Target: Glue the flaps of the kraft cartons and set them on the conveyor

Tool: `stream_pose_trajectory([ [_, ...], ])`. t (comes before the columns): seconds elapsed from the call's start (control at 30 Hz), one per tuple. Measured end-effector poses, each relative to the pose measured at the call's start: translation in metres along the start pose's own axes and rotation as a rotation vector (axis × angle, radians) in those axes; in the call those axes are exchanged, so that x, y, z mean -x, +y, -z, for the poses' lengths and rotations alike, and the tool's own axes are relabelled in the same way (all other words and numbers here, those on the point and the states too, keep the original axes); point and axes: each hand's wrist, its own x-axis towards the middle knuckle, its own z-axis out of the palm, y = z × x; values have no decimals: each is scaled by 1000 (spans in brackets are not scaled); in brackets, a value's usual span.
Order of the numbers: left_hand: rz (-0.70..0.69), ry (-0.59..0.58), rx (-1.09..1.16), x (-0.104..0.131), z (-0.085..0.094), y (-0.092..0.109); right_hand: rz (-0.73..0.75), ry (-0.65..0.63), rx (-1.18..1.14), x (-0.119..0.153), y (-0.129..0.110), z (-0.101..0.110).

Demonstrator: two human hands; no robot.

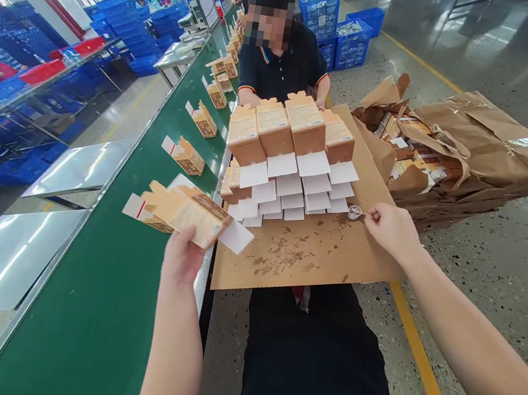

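My left hand (pixel 184 255) is closed around a small brown-and-white carton (pixel 198 217), its white end flap sticking out to the right. The held carton hangs over the edge of the green conveyor belt (pixel 91 304) and partly covers another open carton (pixel 136 209) on it. Over the right side of a brown cardboard sheet (pixel 295 252), my right hand (pixel 392 230) has its fingers pinched together. A small clear, looped piece (pixel 354 212) is at its fingertips; whether they grip it I cannot tell. Stacked cartons (pixel 300 126) with white flaps facing me stand on the sheet.
More open cartons (pixel 191 156) line the belt up to the far end. Across the stack sits a co-worker (pixel 285 61) in a dark shirt. A large paper-wrapped bundle of flat cartons (pixel 491 153) lies on the right. Blue crates (pixel 351 43) stand behind.
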Motion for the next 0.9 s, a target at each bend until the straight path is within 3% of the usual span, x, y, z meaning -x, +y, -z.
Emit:
stream_pose_trajectory([
  [0.1, 179, -44, 110, 44, -8, -41, 10, -100, 31, -16, 1, 0],
  [0.17, 208, 23, 85, 63, -15, -69, 9, -132, 67, -17, 3, 6],
  [0.3, 162, 76, 12, 81, -30, -99, 26, 11, 97, 12, 0, 13],
  [0.37, 169, 50, 15, 83, -35, -101, 66, 38, -16, 44, -13, 2],
  [0.47, 171, 34, 32, 84, -38, -96, 218, -207, -268, 100, -46, -37],
  [0.57, 159, 27, 19, 85, -41, -92, 307, -306, -358, 141, -77, -85],
  [0.7, 146, 15, 0, 84, -42, -92, 339, -352, -324, 154, -90, -122],
  [0.9, 167, 2, 14, 82, -42, -93, 368, -338, -291, 146, -79, -124],
])
